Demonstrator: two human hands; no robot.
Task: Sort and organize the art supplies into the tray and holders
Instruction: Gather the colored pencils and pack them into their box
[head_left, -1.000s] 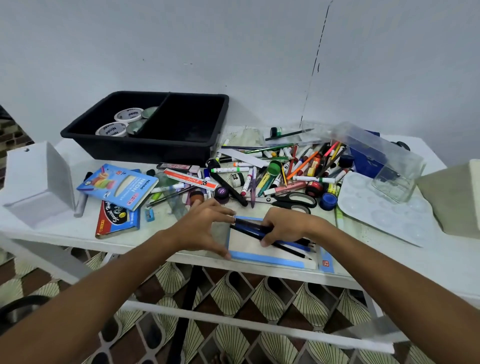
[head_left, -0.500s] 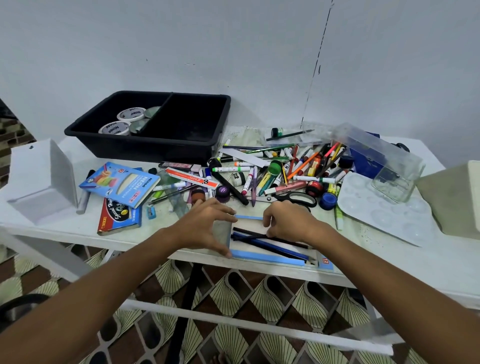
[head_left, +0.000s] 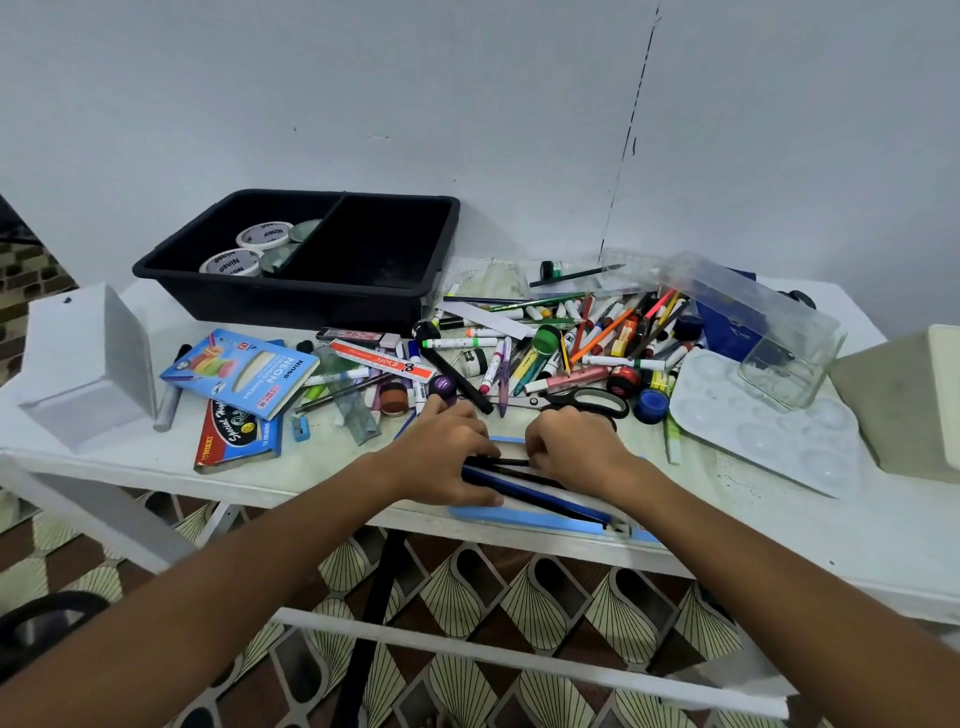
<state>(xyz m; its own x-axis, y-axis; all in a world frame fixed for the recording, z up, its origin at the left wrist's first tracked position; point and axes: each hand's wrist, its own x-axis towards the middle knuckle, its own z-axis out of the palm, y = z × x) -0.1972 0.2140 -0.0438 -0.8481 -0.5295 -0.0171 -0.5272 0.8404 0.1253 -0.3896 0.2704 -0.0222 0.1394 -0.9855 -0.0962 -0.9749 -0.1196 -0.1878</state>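
Head view shows us early on: only tape rolls (head_left: 243, 255) sit in the black tray (head_left: 415, 296), most supplies (head_left: 561, 348) scattered on the bench (head_left: 779, 525). Our left hand (head_left: 441, 457) and right hand (head_left: 571, 449) each pinch dark pencils (head_left: 524, 491) over the blue pencil box (head_left: 540, 522).

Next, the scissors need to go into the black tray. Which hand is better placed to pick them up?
Right. The right hand lies just in front of the scissors handles; the left hand is further away, holding the blue pencil box. Both hands are occupied with the pencils.
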